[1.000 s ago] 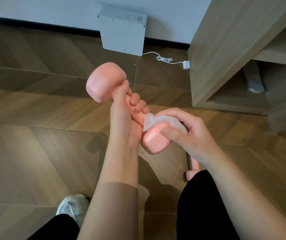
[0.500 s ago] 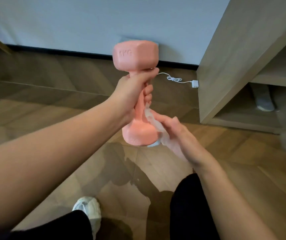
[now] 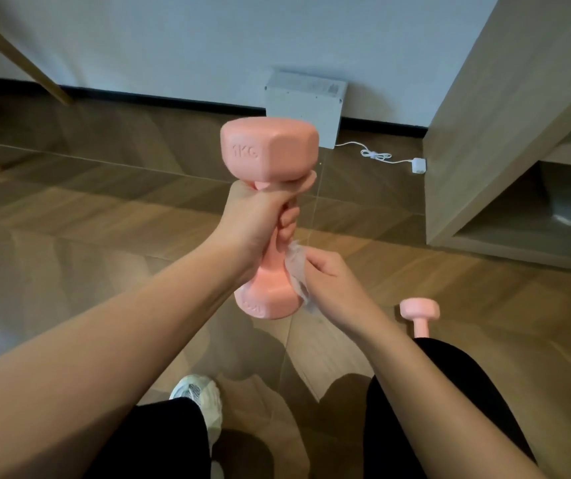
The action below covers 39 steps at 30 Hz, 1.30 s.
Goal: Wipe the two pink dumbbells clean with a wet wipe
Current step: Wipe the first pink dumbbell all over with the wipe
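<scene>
2nd dumbbell reappeared; 1st dumbbell held, 1 wipe.

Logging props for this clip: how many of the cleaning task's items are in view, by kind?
Pink dumbbells: 2 (held dumbbell, floor dumbbell)
Wet wipe: 1
Total: 3

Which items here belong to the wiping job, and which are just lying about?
Job:
- held dumbbell, gripped by the left hand
- wet wipe, held against it by the right hand
- second dumbbell, partly hidden behind the right leg

Lying about:
- white box at the wall
- white cable
- wooden cabinet
</scene>
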{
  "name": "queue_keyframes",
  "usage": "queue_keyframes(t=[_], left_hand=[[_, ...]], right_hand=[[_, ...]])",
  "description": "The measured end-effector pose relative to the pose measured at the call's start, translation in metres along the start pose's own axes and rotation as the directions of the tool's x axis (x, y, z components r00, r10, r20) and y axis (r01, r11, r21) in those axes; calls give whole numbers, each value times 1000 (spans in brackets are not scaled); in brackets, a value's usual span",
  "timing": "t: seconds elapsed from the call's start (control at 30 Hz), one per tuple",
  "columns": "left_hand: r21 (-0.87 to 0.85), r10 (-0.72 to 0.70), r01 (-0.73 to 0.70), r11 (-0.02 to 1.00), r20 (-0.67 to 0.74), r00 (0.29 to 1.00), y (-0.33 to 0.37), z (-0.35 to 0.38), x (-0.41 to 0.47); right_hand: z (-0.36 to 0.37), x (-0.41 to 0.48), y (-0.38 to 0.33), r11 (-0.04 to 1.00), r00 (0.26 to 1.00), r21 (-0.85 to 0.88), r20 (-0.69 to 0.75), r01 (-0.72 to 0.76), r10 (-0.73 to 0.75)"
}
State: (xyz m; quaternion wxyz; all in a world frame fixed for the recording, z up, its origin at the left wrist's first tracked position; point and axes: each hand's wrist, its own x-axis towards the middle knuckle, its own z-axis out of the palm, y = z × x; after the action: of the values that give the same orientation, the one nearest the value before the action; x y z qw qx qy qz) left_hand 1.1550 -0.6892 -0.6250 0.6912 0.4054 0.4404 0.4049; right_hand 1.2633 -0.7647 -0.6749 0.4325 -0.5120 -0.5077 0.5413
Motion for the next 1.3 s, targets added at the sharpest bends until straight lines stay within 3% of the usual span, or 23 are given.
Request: queue_keyframes(t=[0.17, 0.27, 0.4, 0.47, 0.53, 0.63, 0.73, 0.83, 0.9, 0.97, 1.1, 1.3], left_hand=[[-47, -71, 67, 997, -80, 994, -2, -12, 8], [-35, -69, 67, 997, -36, 997, -3, -16, 11], [-22, -90, 89, 996, -51, 995, -3, -18, 14], [-49, -149, 145, 988, -85, 985, -2, -22, 15], [-71, -206, 200, 977, -92, 974, -2, -25, 15], [-55, -240, 239, 970, -20, 971, 0, -28, 14], [-137, -236, 260, 956, 168, 957, 4, -32, 10], [-219, -171, 242, 945, 297, 939, 8, -35, 6], [-215, -172, 237, 948, 283, 944, 10, -35, 7], [-167, -198, 230, 959, 187, 962, 8, -31, 10], [-47, -197, 196, 980, -17, 980, 3, -27, 14], [-138, -226, 238, 961, 96, 969, 5, -36, 14]], right_hand=[[-1, -8, 16, 992, 998, -113, -20, 50, -52], [-1, -1, 14, 988, 999, -150, 19, 43, -41], [-3, -1, 18, 985, 972, -146, 226, 92, -57], [-6, -3, 23, 957, 955, -267, 296, 116, -33], [-6, -1, 25, 899, 966, -404, 251, 167, -66], [-7, 0, 25, 877, 981, -445, 145, 182, -130], [-14, -3, 25, 941, 992, -329, 122, 81, -43], [-16, -7, 19, 991, 979, -129, 205, 27, 0], [-13, -7, 15, 994, 970, -105, 242, 23, 3], [-9, -4, 15, 981, 980, -191, 199, 32, 6], [-8, -3, 18, 922, 975, -336, 173, 193, -141], [-15, -3, 20, 892, 978, -406, 139, 198, -153]])
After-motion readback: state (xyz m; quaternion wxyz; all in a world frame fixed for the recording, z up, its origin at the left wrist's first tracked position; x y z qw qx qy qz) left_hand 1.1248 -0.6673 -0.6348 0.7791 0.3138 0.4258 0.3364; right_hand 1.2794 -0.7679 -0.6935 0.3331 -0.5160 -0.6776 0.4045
